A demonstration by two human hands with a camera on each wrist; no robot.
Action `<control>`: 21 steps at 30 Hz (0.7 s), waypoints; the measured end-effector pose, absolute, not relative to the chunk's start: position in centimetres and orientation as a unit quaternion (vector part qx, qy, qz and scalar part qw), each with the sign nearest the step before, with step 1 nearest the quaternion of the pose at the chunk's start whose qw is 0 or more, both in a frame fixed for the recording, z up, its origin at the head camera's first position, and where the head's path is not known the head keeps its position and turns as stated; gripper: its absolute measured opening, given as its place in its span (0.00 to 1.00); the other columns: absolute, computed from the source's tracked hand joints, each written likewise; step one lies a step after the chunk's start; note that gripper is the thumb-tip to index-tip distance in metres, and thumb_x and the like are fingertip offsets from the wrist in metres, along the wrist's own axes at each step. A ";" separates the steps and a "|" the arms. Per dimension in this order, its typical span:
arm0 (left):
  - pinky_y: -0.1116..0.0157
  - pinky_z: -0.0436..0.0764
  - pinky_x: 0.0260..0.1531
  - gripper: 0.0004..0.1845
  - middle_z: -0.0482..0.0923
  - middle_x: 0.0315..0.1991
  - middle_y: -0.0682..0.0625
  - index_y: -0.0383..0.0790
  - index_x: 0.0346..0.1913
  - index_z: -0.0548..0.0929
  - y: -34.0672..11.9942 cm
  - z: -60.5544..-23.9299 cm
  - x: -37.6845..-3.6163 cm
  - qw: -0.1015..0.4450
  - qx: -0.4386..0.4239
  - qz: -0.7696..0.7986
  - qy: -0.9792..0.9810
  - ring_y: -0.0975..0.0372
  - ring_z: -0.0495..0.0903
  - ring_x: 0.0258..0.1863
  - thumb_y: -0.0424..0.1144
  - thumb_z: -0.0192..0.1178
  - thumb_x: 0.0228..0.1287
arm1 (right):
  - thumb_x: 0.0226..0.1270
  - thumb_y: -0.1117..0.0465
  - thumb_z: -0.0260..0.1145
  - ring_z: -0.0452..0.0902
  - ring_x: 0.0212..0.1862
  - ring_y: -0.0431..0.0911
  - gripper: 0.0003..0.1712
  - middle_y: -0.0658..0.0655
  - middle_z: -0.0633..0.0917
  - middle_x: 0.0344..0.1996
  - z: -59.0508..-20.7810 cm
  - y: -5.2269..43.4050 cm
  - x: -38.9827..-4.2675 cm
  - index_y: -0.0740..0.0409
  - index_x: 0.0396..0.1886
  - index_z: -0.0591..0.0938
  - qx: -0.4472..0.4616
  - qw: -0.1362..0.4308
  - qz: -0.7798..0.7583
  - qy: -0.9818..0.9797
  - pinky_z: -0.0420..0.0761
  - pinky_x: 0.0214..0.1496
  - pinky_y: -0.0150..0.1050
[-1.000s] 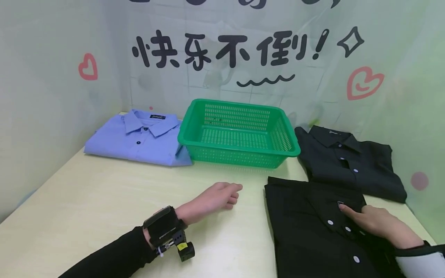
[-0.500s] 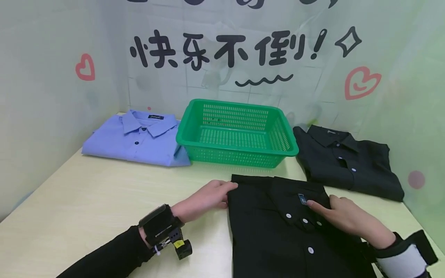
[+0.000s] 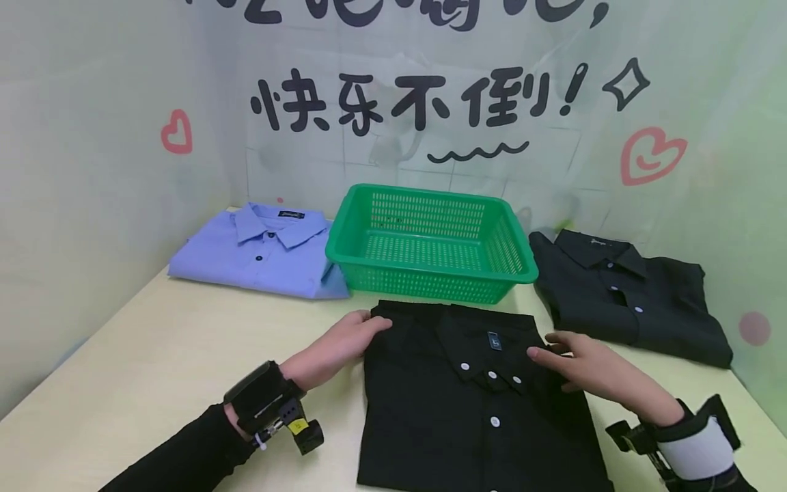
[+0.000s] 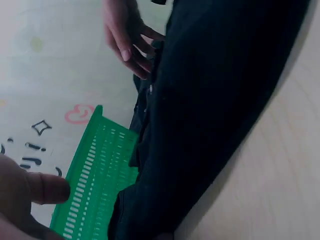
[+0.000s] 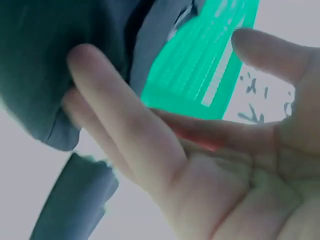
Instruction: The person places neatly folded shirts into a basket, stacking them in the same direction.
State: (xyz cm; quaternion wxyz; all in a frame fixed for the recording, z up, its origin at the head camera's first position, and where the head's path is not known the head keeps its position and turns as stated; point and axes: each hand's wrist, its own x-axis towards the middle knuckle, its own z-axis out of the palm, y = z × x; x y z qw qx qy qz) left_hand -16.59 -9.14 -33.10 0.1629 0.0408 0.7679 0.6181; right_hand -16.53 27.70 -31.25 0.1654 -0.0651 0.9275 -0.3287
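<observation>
A folded black button-up shirt [image 3: 430, 403] with white buttons and a small chest label lies at the front of the table, collar end away from me. My left hand [image 3: 335, 348] is at its far left corner, its thumb over the edge in the head view. The left wrist view shows that thumb [image 4: 47, 188] apart from the cloth; the other fingers are mostly hidden. By the shirt's right edge is my right hand [image 3: 599, 369], fingers loosely spread. Its thumb stands away from its fingers in the right wrist view, with nothing pinched between.
Behind the shirt stands a green plastic basket [image 3: 424, 277] with nothing in it. A folded blue shirt [image 3: 270, 263] lies to its left, and a folded dark shirt [image 3: 633, 301] to its right. A printed curtain [image 3: 393, 164] hangs along the table's back.
The black shirt has slid left from the right side to the front middle. My left hand met its corner and shifted left; my right hand moved left with it and has come off its front.
</observation>
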 end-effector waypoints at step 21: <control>0.49 0.66 0.63 0.36 0.53 0.69 0.24 0.18 0.72 0.47 -11.1 -33.9 -16.0 0.199 -0.008 0.742 0.641 0.37 0.58 0.69 0.43 0.44 0.75 | 0.76 0.47 0.57 0.81 0.43 0.50 0.35 0.61 0.83 0.40 -32.3 32.4 -17.3 0.81 0.56 0.72 0.020 0.210 -0.505 0.837 0.83 0.46 0.45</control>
